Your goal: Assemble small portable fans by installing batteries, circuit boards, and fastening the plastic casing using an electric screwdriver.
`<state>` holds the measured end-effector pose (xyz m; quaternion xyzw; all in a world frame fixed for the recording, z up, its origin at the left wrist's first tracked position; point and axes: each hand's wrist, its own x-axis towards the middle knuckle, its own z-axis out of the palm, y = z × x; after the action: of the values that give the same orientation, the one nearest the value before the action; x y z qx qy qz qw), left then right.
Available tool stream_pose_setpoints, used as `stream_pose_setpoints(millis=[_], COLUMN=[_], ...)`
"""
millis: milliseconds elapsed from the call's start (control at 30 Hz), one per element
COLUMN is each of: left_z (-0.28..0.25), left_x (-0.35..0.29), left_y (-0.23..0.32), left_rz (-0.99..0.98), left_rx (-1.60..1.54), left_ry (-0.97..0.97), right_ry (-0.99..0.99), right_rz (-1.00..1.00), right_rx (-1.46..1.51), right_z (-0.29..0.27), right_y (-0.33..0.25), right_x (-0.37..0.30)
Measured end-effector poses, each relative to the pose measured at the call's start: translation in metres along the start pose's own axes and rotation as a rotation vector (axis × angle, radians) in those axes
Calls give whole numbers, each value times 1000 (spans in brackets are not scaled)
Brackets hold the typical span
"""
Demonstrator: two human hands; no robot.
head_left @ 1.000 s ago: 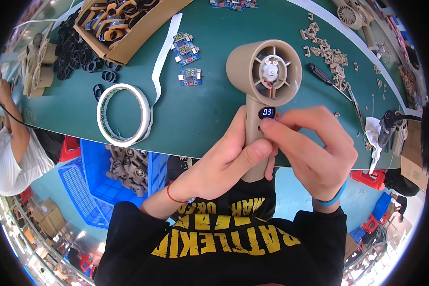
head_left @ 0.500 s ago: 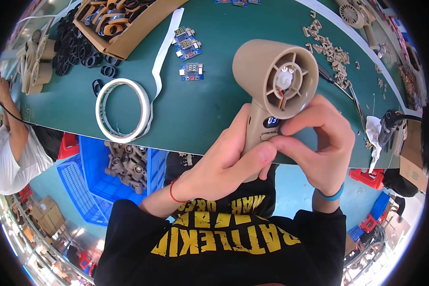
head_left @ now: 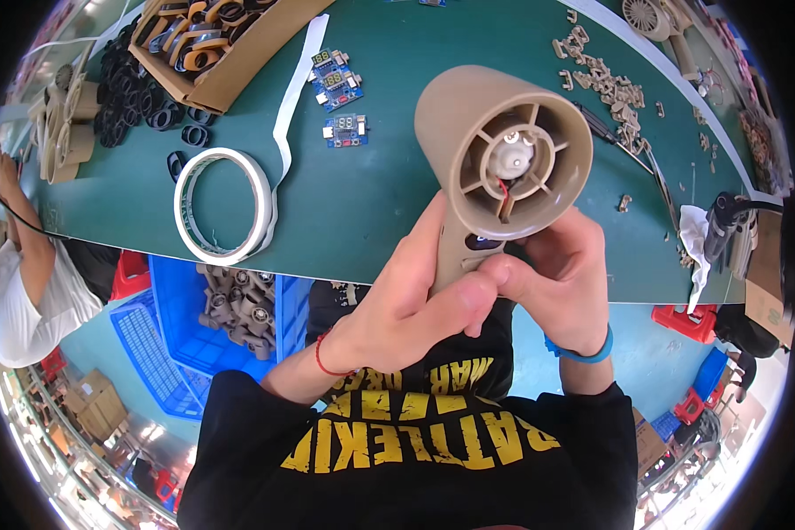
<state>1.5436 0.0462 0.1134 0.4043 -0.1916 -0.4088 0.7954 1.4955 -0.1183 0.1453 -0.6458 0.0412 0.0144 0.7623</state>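
Note:
A beige handheld fan [head_left: 450, 132] is tilted up in front of me, its round ringed opening facing me. Inside the spokes sit a white motor hub [head_left: 512, 156] and a red wire. My left hand [head_left: 406, 309] wraps round the handle, thumb lying across its front. My right hand [head_left: 564, 283] pinches the handle from the other side: its thumb presses close to the buttons, and the other fingers are partly hidden behind the fan head. Just under the head, a small dark display [head_left: 481, 242] is mostly covered by the rim.
On the green table [head_left: 371, 203] lie a tape roll [head_left: 180, 212], small blue circuit boards [head_left: 345, 130], black rings [head_left: 137, 88] and small beige clips [head_left: 614, 88]. A carton [head_left: 238, 66] holds orange and black parts. A blue crate [head_left: 290, 318] contains fan bodies. Another person [head_left: 35, 291] sits at left.
The fan head has tipped toward me and shifted slightly left, hiding most of the lit display. My right hand has moved lower and left, its index finger going behind the fan.

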Motion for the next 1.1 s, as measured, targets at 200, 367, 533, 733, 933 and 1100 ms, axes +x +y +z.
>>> stream_pose_setpoints(millis=[200,367,533,733,933,1100], left_z=[3,3,1,3,4,2], left_x=[-2,-3,0,-3,1,0], left_y=[0,0,-1,1,3,2], left_rz=[36,19,41,19,49,37], left_rx=[-61,-57,-68,-49,-41,-8], left_ry=[64,70,51,108,103,110], right_ry=[-5,25,41,58,49,47], right_rz=[233,147,121,73,36,-63], right_rx=[261,211,231,110,36,-127], right_z=[7,9,14,20,18,18], right_y=[-3,7,5,9,4,9], right_x=[-11,-11,-12,-13,-11,-11])
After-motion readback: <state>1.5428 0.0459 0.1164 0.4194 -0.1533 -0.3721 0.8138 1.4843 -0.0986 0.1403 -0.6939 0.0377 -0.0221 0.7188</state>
